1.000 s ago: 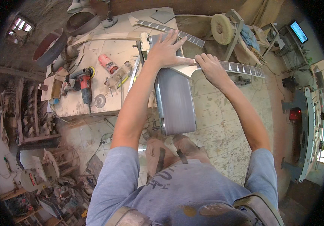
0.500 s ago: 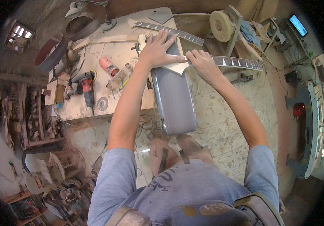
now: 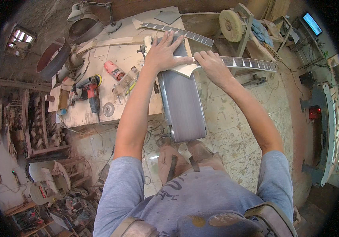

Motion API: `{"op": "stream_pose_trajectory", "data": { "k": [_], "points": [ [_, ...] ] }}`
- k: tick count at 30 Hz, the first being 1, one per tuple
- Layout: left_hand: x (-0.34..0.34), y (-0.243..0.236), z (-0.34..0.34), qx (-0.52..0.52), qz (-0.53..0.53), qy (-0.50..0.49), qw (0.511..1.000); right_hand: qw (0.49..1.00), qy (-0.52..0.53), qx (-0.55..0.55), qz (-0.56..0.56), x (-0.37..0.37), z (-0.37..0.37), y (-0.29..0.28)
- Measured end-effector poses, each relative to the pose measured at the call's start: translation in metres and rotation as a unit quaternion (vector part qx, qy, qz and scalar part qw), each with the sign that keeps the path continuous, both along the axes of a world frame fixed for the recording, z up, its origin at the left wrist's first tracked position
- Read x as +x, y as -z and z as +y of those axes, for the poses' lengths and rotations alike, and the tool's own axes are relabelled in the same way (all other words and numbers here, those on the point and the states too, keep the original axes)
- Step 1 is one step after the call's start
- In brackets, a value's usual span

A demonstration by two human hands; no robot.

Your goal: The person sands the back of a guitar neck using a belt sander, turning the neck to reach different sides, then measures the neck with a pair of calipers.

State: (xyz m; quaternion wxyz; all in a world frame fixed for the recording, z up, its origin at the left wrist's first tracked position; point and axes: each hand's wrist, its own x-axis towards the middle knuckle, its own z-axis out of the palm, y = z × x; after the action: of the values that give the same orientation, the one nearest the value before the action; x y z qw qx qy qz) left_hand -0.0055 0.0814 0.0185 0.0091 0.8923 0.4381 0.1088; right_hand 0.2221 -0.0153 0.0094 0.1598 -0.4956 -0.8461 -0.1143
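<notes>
A guitar neck [image 3: 248, 63] with a dark fretboard and pale pointed inlays lies crosswise over a belt sander [image 3: 184, 108]. Its pale headstock [image 3: 183, 70] rests on the grey belt. My left hand [image 3: 164, 54] presses flat on the headstock, fingers spread and thumb stretched toward the neck. Just right of the belt, my right hand [image 3: 213, 68] is closed round the neck near the headstock, fingers over the top. The neck's other end sticks out to the right. My palms hide part of the headstock and the underside touching the belt.
Left of the sander, a workbench [image 3: 138, 108] carries a red angle grinder [image 3: 93, 96], another red power tool [image 3: 114, 70] and a lamp [image 3: 113, 26]. A second fretted neck [image 3: 193, 36] lies behind my left hand. A round buffing wheel [image 3: 230, 26] stands at the back right.
The view has turned very slightly. Both hands keep the same grip and place on the guitar neck over the belt.
</notes>
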Motion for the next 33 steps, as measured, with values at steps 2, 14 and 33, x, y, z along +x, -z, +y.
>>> {"op": "stream_pose_trajectory", "data": {
  "k": [2, 14, 33],
  "points": [
    [-0.005, -0.001, -0.001, 0.001, 0.003, -0.009, 1.000, 1.000, -0.001, 0.014, 0.017, -0.006, -0.001, 0.000],
    [0.009, 0.004, -0.002, 0.025, -0.002, -0.004, 1.000, 0.999, 0.022, 0.013, 0.018, 0.003, -0.008, -0.001],
    [0.004, 0.004, -0.011, 0.020, -0.135, 0.022, 0.990, 0.999, 0.007, 0.031, -0.009, -0.001, -0.007, -0.003]
  ]
}}
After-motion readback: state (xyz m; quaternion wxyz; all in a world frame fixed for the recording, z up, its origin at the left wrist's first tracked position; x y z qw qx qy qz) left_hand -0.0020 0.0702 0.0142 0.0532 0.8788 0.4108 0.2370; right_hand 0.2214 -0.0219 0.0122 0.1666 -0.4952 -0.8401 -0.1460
